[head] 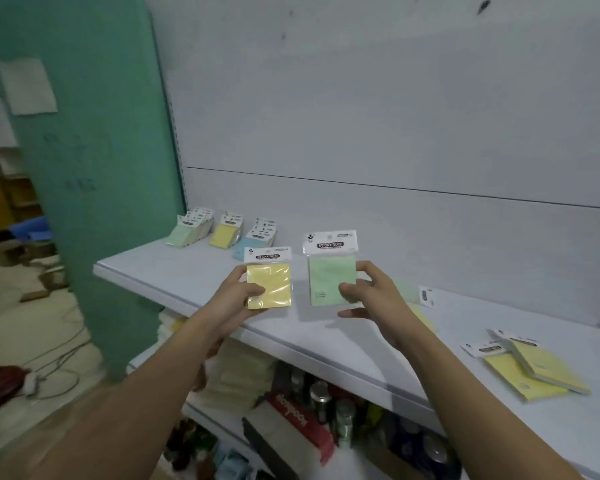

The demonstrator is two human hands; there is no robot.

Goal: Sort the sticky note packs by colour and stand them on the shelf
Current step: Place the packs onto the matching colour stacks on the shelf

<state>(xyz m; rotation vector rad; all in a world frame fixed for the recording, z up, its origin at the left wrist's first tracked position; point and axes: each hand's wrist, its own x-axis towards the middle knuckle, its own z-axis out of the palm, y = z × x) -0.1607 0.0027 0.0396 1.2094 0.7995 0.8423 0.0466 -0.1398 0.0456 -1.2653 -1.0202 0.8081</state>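
Observation:
My left hand (238,294) grips a yellow sticky note pack (270,284) above the front of the white shelf (194,275). My right hand (368,296) holds a green sticky note pack (329,275) upright beside it. At the shelf's back left stand three rows of packs: green (184,232), yellow (225,233) and blue (253,244). Two yellow packs (530,368) lie flat at the right end. Behind my right hand lie a green pack (407,292) and a yellow pack (425,320), mostly hidden.
A teal pillar (94,168) rises left of the shelf. The lower shelf holds paper stacks (236,372), cans and a red box (302,427). Cables and a red object (0,382) lie on the floor at left.

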